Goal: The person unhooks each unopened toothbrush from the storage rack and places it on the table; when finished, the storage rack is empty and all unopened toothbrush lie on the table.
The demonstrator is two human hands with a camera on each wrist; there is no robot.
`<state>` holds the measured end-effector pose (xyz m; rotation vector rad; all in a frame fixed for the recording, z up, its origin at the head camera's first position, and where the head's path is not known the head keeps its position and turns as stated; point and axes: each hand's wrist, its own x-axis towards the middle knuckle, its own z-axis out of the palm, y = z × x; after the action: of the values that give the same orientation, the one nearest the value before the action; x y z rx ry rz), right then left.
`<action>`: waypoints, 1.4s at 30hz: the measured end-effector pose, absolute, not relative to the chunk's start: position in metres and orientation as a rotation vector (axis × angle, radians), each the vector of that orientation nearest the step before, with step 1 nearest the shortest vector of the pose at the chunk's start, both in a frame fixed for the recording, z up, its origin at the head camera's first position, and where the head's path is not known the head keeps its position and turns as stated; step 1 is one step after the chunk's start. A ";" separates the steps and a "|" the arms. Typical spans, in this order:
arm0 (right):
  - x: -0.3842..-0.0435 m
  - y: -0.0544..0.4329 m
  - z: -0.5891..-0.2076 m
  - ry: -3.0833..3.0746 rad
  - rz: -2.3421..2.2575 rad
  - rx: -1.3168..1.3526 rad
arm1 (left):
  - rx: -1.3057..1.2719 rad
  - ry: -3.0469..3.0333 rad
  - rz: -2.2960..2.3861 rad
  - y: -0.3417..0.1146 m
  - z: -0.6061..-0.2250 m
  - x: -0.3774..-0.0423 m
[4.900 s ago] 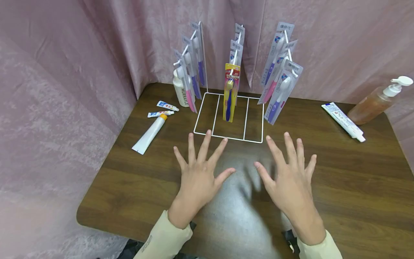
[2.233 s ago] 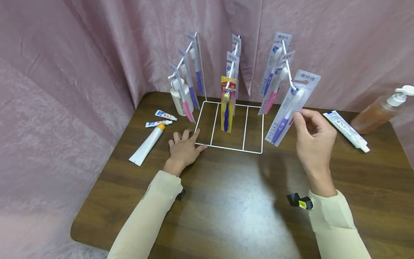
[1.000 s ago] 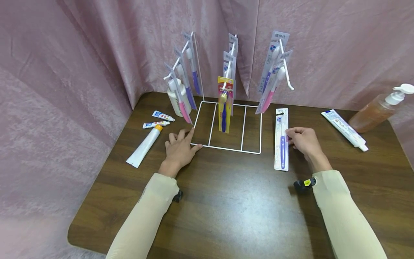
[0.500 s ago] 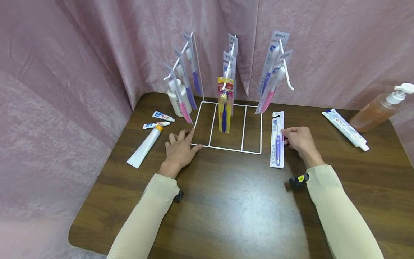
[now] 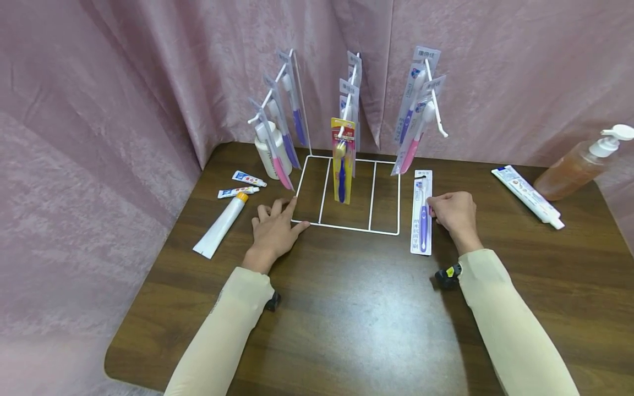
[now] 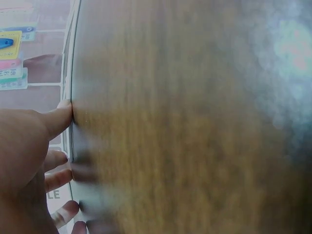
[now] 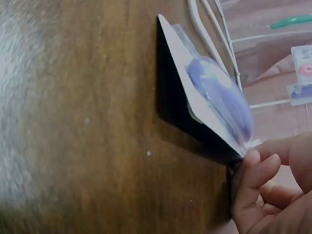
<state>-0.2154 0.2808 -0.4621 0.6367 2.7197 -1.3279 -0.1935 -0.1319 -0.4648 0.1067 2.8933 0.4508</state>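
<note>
My right hand [image 5: 453,213] pinches the right edge of a packaged toothbrush [image 5: 422,217] with a purple handle, lying close over the table right of the wire rack. In the right wrist view the pack [image 7: 214,92] slants at the fingertips, its near edge above the wood. My left hand [image 5: 273,231] lies at the front left corner of the white wire rack [image 5: 346,227], fingers spread, thumb and index at the wire. Packaged toothbrushes hang from three hooks: a yellow one [image 5: 342,165] in front at the middle, a pink-handled one [image 5: 413,143] at the front of the right hook.
Left of the rack lie two small toothpaste tubes [image 5: 238,192] and a white tube with an orange cap [image 5: 221,224]. A white bottle [image 5: 269,159] stands behind the left hook. At the right are a toothpaste tube [image 5: 528,195] and a pump bottle [image 5: 569,170]. A pink curtain [image 5: 148,66] hangs behind.
My right hand has taken the purple toothbrush off the right hook, lowered it to the table and shifted it slightly left. My left hand has moved from above the table to the rack's corner.
</note>
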 end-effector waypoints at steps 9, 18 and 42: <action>-0.212 0.269 -0.454 2.700 -1.337 0.675 | 0.103 2.893 0.465 -0.132 -0.465 -0.195; -0.214 0.270 -0.460 2.623 -1.486 0.682 | 0.105 2.885 0.479 -0.135 -0.471 -0.198; -0.209 0.258 -0.429 2.861 -1.741 0.529 | 0.113 2.897 0.464 -0.132 -0.467 -0.193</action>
<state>-0.2090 0.2576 -0.4286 0.5293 2.8613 -1.7411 -0.1930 -0.1316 -0.4670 0.1126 2.8974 0.4638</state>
